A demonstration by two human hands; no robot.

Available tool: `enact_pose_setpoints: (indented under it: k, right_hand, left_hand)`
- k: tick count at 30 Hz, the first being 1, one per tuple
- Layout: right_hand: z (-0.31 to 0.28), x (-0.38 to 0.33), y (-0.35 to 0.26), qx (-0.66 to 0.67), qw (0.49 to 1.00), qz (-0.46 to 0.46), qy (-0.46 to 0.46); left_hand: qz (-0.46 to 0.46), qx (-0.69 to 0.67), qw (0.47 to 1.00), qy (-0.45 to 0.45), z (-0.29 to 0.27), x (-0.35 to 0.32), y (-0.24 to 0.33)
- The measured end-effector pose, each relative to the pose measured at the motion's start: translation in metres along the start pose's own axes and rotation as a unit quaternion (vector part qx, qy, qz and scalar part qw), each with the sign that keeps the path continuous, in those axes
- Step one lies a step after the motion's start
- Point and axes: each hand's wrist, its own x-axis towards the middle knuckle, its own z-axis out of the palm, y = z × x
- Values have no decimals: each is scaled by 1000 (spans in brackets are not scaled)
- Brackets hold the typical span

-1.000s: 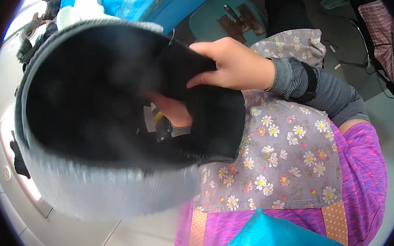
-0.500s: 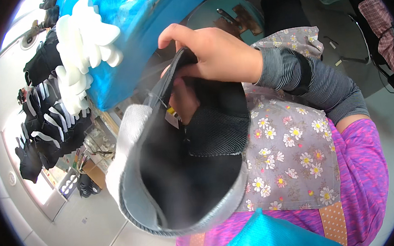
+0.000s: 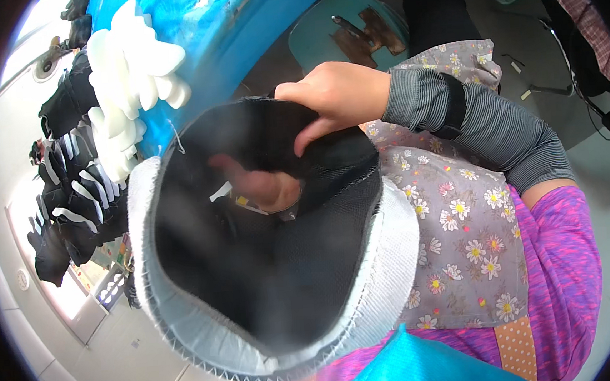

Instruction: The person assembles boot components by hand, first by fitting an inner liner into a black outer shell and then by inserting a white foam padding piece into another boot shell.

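Observation:
A wide fabric tube with a black mesh lining [image 3: 270, 293] gapes toward me, like a boot shaft. Its outer side is white-grey cloth [image 3: 390, 270], with zigzag stitching along the bottom rim. My right hand [image 3: 337, 95] grips the upper right rim, its thumb inside and the fingers behind the edge. Within the opening shows my left hand [image 3: 265, 188], one digit stretched out and the other fingers partly hidden; its forearm is hidden by the tube. Beside it is a small white and yellow tag [image 3: 245, 202]. A loose thread hangs at the upper left rim.
White foam pieces [image 3: 133, 61] are piled on a blue-covered surface [image 3: 227, 25]. Black pieces with white strips [image 3: 69, 195] stand in rows at the left. A teal stool [image 3: 307, 40] holds brown scraps and a dark tool. Cables and a metal stand are at the right.
The tube's opening has turned toward me and spread wider. My right hand has moved down slightly along its rim. More of my left hand shows inside, further left and lower.

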Motion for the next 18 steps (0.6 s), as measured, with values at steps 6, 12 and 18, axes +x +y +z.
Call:
enact_pose_setpoints:
  k: [6, 12, 18]
  right_hand:
    - [17, 10, -23, 17, 989, -33, 140]
    - [19, 15, -31, -68, 982, 95, 147]
    - [14, 20, -16, -21, 985, 89, 145]
  left_hand:
    - [22, 233, 964, 127, -16, -7, 3]
    - [188, 149, 954, 180, -4, 4, -30]
    - [172, 102, 980, -24, -28, 12, -35]
